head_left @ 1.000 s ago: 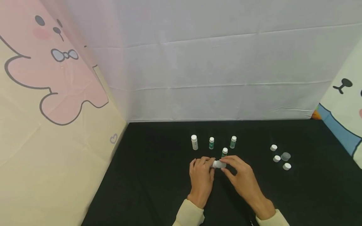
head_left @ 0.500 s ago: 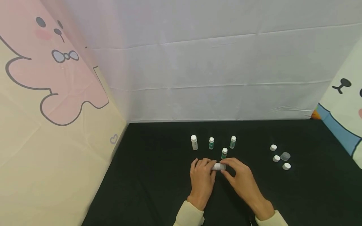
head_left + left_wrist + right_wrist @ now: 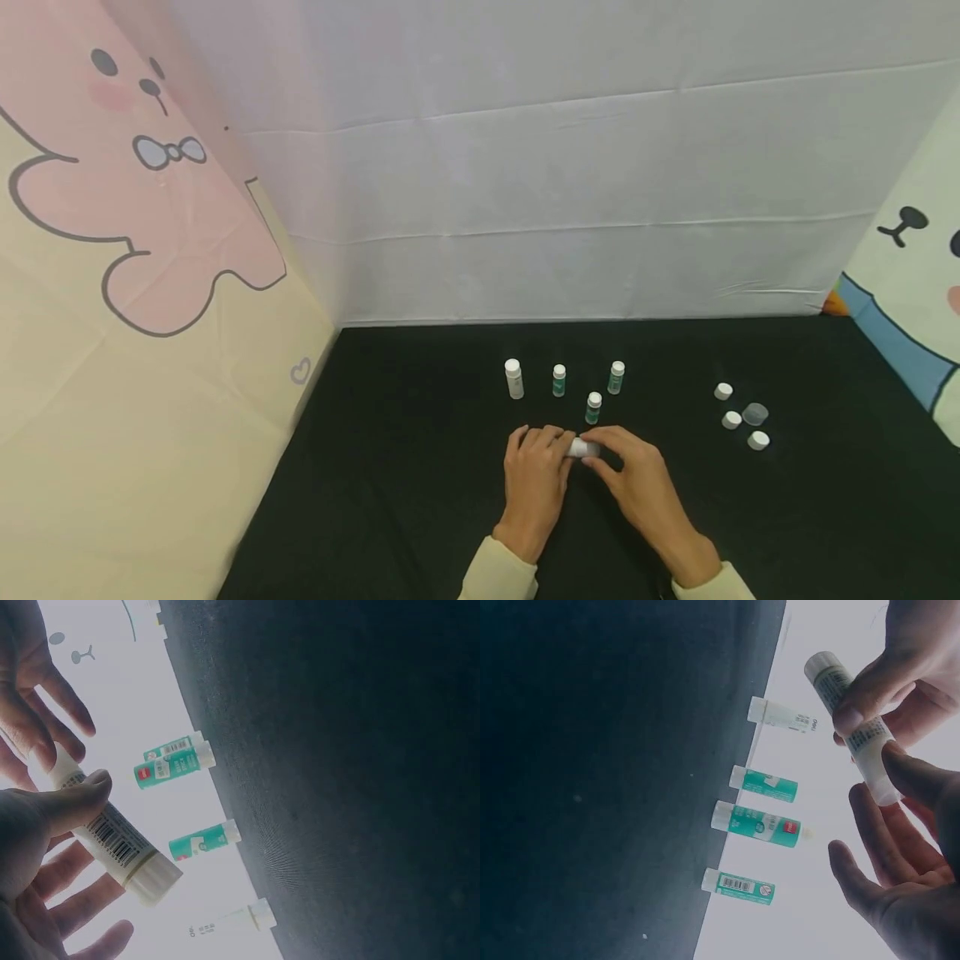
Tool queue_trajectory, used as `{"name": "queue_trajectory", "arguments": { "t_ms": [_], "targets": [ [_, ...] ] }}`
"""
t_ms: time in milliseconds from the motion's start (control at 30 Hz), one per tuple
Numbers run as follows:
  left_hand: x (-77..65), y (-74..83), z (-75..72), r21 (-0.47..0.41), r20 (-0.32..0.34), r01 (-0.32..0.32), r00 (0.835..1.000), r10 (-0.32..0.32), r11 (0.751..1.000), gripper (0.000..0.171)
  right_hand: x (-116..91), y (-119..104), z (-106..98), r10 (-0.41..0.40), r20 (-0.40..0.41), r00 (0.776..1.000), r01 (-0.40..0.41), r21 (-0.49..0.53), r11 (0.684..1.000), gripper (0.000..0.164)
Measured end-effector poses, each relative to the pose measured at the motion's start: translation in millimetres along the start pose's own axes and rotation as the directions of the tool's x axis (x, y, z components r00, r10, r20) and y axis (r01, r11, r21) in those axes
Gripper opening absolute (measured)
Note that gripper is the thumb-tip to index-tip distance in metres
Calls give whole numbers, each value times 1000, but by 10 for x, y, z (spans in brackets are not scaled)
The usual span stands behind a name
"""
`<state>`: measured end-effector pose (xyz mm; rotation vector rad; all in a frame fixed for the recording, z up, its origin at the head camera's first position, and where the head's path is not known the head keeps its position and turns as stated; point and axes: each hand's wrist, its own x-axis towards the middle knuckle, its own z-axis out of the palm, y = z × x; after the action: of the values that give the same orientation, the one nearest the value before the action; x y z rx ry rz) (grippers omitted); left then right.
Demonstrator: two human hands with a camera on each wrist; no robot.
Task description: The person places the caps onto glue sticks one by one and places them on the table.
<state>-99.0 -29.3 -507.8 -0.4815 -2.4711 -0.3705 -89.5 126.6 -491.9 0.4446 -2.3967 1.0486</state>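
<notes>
Now L grip (image 3: 534, 483), R grip (image 3: 639, 482) pinch wht tube (image 3: 118, 841), well off far tbl edge (image 3: 435, 331).

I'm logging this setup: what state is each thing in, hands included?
Held white tube: sideways, in both hands
Left hand: gripping that tube
Right hand: pinching its end
Other white tube: upright
Leftmost green tube: upright
Nearest green tube: upright
Rightmost green tube: upright
Back white cap: loose
Middle white cap: loose
Front white cap: loose
Clear cap: loose
</notes>
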Motion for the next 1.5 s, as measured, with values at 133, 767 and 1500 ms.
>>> {"name": "queue_trajectory", "arguments": {
  "t_ms": [133,767,1500],
  "targets": [
    [-1,-3,-4,3,-6,-15,1000,15,1000,26,-19,2,12,15,-4,1000,-15,13,1000,42],
    [-22,45,-102,29,-23,-32,999,32,999,31,-7,-57,-32,5,12,1000,-6,68,998,41],
    [-31,77,-151,37,42,9,999,-10,999,30,-76,-58,-34,28,33,999,-28,13,1000,44]
  ]
}}
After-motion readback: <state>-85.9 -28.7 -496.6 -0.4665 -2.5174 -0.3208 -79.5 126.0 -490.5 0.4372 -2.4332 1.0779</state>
